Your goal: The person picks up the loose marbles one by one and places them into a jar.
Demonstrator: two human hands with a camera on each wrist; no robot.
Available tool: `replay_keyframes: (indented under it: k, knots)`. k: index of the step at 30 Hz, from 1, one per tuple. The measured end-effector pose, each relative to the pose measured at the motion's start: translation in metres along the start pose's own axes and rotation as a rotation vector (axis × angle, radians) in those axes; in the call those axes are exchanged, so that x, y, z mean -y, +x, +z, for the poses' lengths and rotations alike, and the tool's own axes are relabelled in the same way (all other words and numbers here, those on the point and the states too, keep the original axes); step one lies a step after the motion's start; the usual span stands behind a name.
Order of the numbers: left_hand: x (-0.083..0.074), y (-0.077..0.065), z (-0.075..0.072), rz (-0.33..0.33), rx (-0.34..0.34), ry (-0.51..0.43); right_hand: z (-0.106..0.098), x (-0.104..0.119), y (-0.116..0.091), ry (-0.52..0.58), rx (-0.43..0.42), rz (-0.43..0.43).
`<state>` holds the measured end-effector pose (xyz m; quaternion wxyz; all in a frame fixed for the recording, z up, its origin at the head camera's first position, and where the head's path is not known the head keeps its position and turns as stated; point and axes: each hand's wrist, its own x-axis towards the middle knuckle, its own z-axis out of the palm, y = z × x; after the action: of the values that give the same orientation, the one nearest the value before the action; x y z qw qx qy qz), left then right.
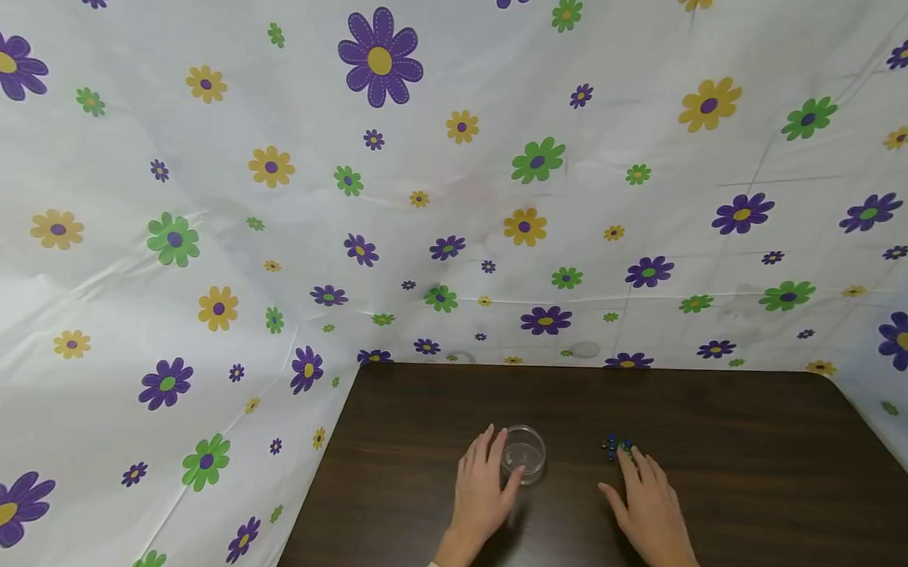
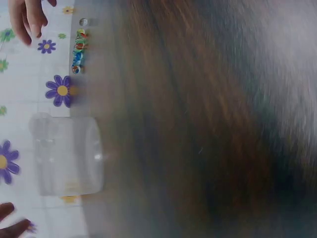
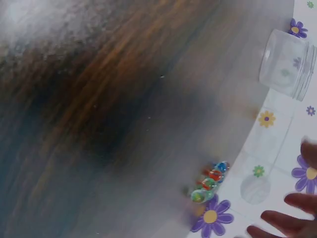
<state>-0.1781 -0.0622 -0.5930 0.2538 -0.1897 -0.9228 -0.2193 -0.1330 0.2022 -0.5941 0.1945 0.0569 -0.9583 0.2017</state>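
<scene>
A clear plastic jar [image 1: 524, 454] stands without a lid on the dark table, and the left wrist view shows its transparent side [image 2: 69, 156]. My left hand [image 1: 481, 489] is at the jar's left side, thumb and fingers spread around its near edge. To the right, a small cluster of glass marbles [image 1: 612, 446] lies on the tabletop, with blue, green, red and clear ones in the right wrist view. Over the near side of these marbles [image 3: 210, 182] reaches my right hand [image 1: 647, 511], its fingers extended and loosely apart, holding nothing. The fingertips overlap some marbles in the head view.
The dark wooden table [image 1: 420, 399] ends at a back edge against a white flower-print curtain [image 1: 457, 192]. This curtain also runs along the left and right sides. The jar and marbles sit apart, with bare tabletop between them.
</scene>
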Motion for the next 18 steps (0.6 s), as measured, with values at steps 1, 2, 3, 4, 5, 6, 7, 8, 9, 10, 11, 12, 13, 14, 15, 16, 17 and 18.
replay_keyframes:
  k: [1, 2, 3, 4, 5, 6, 7, 8, 9, 10, 11, 12, 13, 14, 15, 16, 17, 18]
  knots:
    - [0.003, 0.0, 0.003, -0.015, -0.069, -0.05, 0.0, -0.001, 0.0, 0.015, -0.057, -0.006]
    - [0.005, 0.0, 0.006, -0.032, -0.137, -0.105, 0.0, -0.002, 0.0, 0.03, -0.115, -0.006]
    - [0.008, 0.0, 0.009, -0.053, -0.195, -0.161, -0.001, -0.003, 0.0, 0.052, -0.161, 0.006]
    - [0.011, 0.0, 0.011, -0.078, -0.238, -0.207, -0.002, -0.004, 0.0, 0.072, -0.195, 0.025]
    - [0.013, 0.001, 0.013, -0.107, -0.266, -0.26, -0.003, -0.006, -0.001, 0.087, -0.217, 0.052]
    - [0.015, 0.0, 0.015, -0.149, -0.281, -0.308, -0.003, -0.008, -0.001, 0.099, -0.235, 0.077]
    - [0.017, 0.0, 0.016, -0.198, -0.277, -0.364, -0.004, -0.011, -0.001, 0.109, -0.245, 0.101]
    - [0.019, 0.0, 0.017, -0.25, -0.263, -0.421, -0.005, -0.014, -0.001, 0.121, -0.249, 0.125]
    - [0.021, -0.001, 0.018, -0.304, -0.24, -0.479, -0.005, -0.017, -0.001, 0.133, -0.25, 0.146]
    - [0.021, -0.001, 0.018, -0.36, -0.206, -0.535, -0.006, -0.02, -0.002, 0.146, -0.247, 0.167]
    - [0.022, -0.001, 0.018, -0.411, -0.167, -0.588, -0.006, -0.023, -0.002, 0.161, -0.243, 0.186]
    - [0.023, -0.001, 0.018, -0.446, -0.12, -0.627, -0.006, -0.026, -0.002, 0.175, -0.236, 0.209]
    - [0.023, -0.001, 0.018, -0.475, -0.061, -0.655, -0.007, -0.029, -0.003, 0.186, -0.225, 0.236]
    - [0.024, -0.001, 0.018, -0.485, -0.003, -0.667, -0.007, -0.031, -0.003, 0.203, -0.214, 0.259]
    - [0.023, 0.0, 0.018, -0.486, 0.059, -0.671, -0.008, -0.034, -0.004, 0.215, -0.204, 0.282]
    - [0.023, 0.001, 0.019, -0.48, 0.118, -0.675, -0.008, -0.037, -0.005, 0.225, -0.192, 0.303]
    - [0.023, 0.001, 0.02, -0.465, 0.169, -0.672, -0.008, -0.039, -0.005, 0.235, -0.181, 0.32]
    - [0.023, 0.003, 0.021, -0.444, 0.21, -0.664, -0.008, -0.041, -0.005, 0.239, -0.168, 0.336]
